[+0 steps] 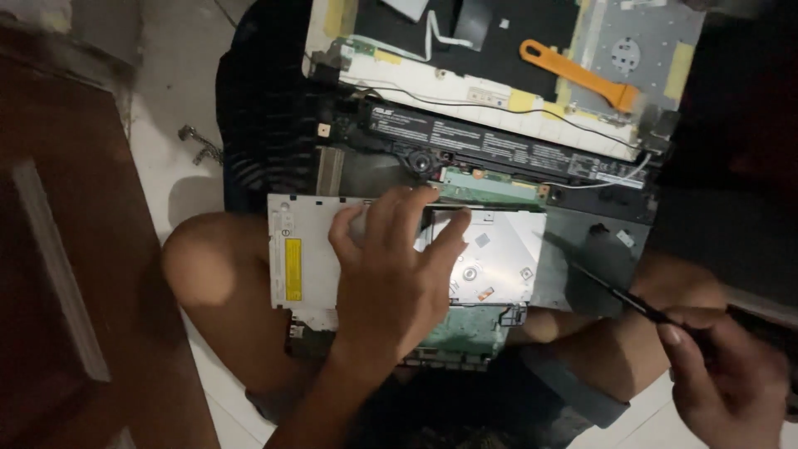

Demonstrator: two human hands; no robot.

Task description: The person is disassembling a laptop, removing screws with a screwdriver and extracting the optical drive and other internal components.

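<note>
An opened laptop chassis point(499, 150) rests across my crossed legs. My left hand point(395, 274) lies flat on a silver optical drive point(499, 249) in the chassis, fingers spread and pressing on its top. At the lower right, my right hand point(727, 378) grips a thin dark screwdriver point(619, 295), its tip pointing up-left toward the drive's right edge. A yellow label point(293, 268) marks the drive's left end. A green circuit board point(470, 328) shows below the drive.
An orange plastic pry tool point(573, 75) lies on the detached panel at the top. A long black battery point(490, 137) runs across the chassis. Dark wooden furniture point(66, 249) stands at the left. Small metal parts point(198, 143) lie on the white floor.
</note>
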